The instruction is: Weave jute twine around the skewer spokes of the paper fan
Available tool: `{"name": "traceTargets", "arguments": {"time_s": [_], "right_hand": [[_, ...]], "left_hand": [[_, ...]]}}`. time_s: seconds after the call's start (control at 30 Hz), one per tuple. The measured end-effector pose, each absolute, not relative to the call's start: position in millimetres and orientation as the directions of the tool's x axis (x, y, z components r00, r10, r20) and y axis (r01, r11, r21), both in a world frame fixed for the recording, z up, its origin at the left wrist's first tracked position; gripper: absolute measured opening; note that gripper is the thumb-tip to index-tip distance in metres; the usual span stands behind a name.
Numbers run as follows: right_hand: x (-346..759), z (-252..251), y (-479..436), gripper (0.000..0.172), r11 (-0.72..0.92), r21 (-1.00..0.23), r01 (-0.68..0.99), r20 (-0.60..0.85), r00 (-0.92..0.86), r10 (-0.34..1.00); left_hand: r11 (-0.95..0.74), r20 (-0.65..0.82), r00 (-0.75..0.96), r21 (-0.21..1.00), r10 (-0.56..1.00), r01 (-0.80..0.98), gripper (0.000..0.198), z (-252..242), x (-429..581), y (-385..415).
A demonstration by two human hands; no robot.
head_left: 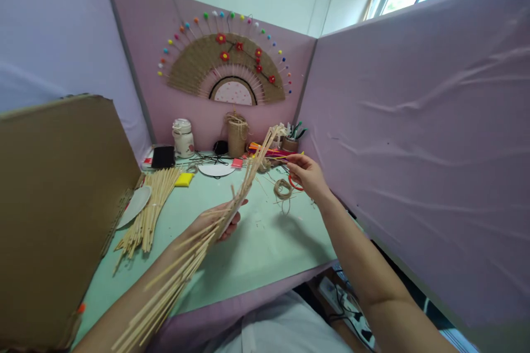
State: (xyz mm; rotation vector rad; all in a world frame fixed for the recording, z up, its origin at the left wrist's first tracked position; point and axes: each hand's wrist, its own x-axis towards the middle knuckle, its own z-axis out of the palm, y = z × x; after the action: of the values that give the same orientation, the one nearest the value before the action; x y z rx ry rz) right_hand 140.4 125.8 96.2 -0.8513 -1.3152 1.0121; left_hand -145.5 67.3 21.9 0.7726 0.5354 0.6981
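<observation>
My left hand [219,220] is closed round a bundle of thin wooden sticks [248,176] bound together, which runs from below my forearm up toward the back of the table. My right hand [308,174] is raised past the bundle's far end, fingers pinched on a thin strand I cannot make out clearly. A small coil of jute twine [282,188] and a red ring [295,182] lie on the table just under that hand.
A loose pile of sticks [149,209] and a white plate [134,205] lie at left beside a big cardboard sheet [53,204]. At the back stand a white jar [183,138], a twine-wrapped cup [237,135] and a pen holder [290,142]. Pink partitions enclose the green table [256,248].
</observation>
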Motion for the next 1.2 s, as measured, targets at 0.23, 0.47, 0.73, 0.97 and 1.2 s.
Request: {"name": "traceTargets", "arguments": {"time_s": [0.23,0.47,0.73,0.97,1.2], "right_hand": [[147,106,141,0.034,0.349,-0.935,-0.059,0.351,-0.03,0.936],[149,130,160,0.027,0.415,-0.91,-0.007,0.415,-0.015,0.91],[130,162,175,0.02,0.543,-0.84,0.018,0.542,-0.037,0.84],[122,160,184,0.019,0.53,-0.847,0.021,0.53,-0.023,0.848],[121,121,165,0.017,0.345,-0.939,0.001,0.345,0.002,0.939]], "left_hand": [[0.557,-0.178,0.734,0.77,0.655,-0.311,0.041,11,-147,78],[0.551,-0.216,0.698,0.78,0.683,-0.297,0.039,24,-138,67],[0.574,-0.296,0.692,0.793,0.658,-0.206,0.036,33,-137,66],[0.574,-0.28,0.727,0.797,0.627,-0.189,0.033,27,-141,73],[0.559,-0.183,0.753,0.781,0.632,-0.279,0.031,14,-144,81]]}}
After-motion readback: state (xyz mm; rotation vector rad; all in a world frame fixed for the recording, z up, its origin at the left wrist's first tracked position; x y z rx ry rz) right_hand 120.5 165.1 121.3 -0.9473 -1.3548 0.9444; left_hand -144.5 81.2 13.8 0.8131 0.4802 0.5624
